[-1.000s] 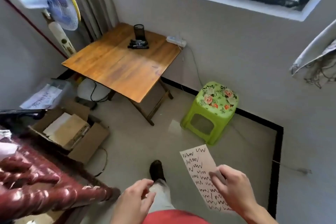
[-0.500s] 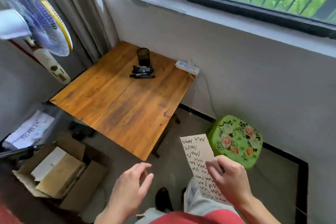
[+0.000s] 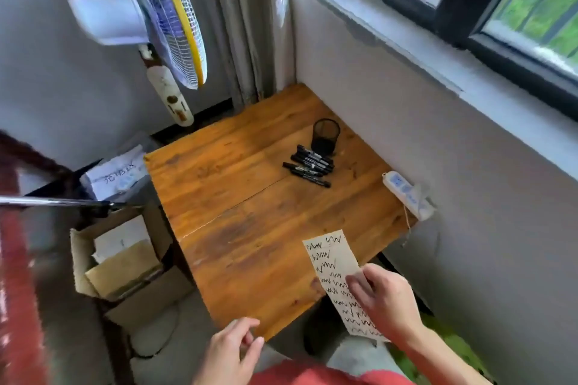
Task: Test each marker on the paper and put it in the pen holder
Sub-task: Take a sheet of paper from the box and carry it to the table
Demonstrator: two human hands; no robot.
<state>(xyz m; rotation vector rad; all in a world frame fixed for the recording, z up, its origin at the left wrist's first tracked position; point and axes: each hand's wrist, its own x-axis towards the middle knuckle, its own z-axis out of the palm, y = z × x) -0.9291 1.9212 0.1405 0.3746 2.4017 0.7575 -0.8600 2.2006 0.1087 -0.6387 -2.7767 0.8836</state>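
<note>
Several black markers [image 3: 309, 166] lie in a loose pile on the far part of the wooden table [image 3: 237, 222]. Just behind them stands a black mesh pen holder [image 3: 325, 136], upright. My right hand [image 3: 386, 300] grips a strip of paper [image 3: 334, 261] covered in black zigzag scribbles, held over the table's near right corner. My left hand [image 3: 233, 350] hovers at the table's near edge, fingers loosely apart, holding nothing. Both hands are far from the markers.
A white power strip [image 3: 406, 194] rests at the table's right edge against the wall. A standing fan [image 3: 169, 15] rises to the left. An open cardboard box [image 3: 122, 262] with papers sits on the floor left of the table. A window runs along the right wall.
The view has come closer to the table, which now lies right in front of my hands. The paper stays in my right hand; the green stool has dropped out of sight.
</note>
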